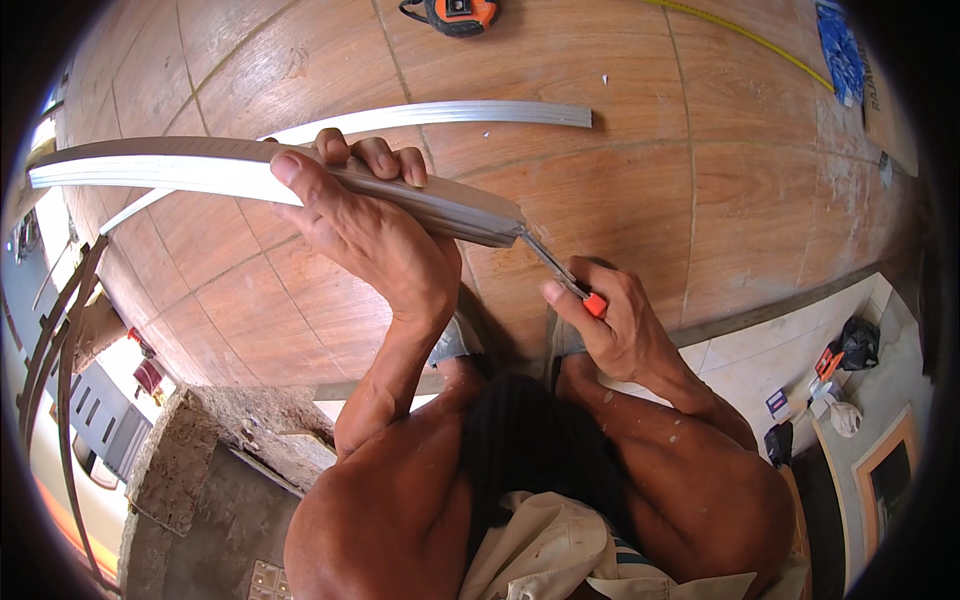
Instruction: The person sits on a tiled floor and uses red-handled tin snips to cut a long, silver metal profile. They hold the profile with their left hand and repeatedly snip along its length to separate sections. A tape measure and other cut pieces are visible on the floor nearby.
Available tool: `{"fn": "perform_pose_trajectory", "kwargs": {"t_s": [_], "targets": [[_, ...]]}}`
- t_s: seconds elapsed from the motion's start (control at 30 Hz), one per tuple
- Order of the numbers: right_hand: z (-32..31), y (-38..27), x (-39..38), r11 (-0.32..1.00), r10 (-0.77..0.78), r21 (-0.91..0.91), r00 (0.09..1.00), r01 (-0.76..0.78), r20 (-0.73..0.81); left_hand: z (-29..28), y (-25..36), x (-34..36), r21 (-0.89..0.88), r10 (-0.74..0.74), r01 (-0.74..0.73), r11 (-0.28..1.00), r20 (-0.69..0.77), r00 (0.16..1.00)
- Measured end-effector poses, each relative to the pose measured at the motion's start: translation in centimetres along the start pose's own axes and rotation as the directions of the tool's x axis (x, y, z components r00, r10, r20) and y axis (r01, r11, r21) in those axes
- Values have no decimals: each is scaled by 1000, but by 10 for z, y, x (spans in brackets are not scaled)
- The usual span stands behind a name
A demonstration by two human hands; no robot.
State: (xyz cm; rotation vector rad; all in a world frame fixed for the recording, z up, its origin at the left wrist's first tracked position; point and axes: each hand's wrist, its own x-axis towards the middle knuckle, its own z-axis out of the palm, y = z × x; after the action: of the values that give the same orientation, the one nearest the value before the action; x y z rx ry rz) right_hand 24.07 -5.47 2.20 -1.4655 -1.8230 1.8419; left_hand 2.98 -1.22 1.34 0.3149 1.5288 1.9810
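My left hand [375, 240] is wrapped round a long silvery metal channel [230, 165], thumb on the near side and fingers over the far edge. The channel runs left from a cut-looking end close to my right hand. My right hand [620, 325] grips a slim hand tool [550, 260] with a grey metal shaft and a red-orange part at the handle. Its tip touches the channel's right end; its exact kind is hard to tell, as my fingers cover most of the handle. Beyond lies a second silvery strip [500, 112] on the tiled floor.
An orange and black tape measure [460, 15] lies at the far edge, with a yellow measuring tape [750, 40] to its right. A blue plastic wrapper [840, 55] is at the far right. Rough concrete wall [170, 460] stands near left; dark curved bars [65, 350] are at left.
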Motion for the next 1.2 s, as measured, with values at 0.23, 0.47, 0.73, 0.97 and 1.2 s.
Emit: {"fn": "perform_pose_trajectory", "kwargs": {"t_s": [0.23, 0.47, 0.73, 0.97, 1.2], "targets": [[-4, -7, 0, 997, 70, -12, 997, -70, 38, -3, 0, 1, -8, -20, 20, 1000, 4, 1000], [-4, -9, -1, 996, 91, -5, 995, -91, 39, -10, 1, 2, -37, -12, 14, 999, 66, 998], [-2, -5, -1, 999, 33, -14, 999, -33, 13, -9, 0, 0, 12, -15, 15, 1000, 2, 1000], [-6, -8, 0, 999, 44, 2, 995, -44, 95, -10, 3, 4, 7, -99, 99, 995, -36, 994], [-16, 2, -5, 990, -62, 128, 997, 54, 55, -24, -2, 25, -70, -185, 188, 980, 46, 982]]}}
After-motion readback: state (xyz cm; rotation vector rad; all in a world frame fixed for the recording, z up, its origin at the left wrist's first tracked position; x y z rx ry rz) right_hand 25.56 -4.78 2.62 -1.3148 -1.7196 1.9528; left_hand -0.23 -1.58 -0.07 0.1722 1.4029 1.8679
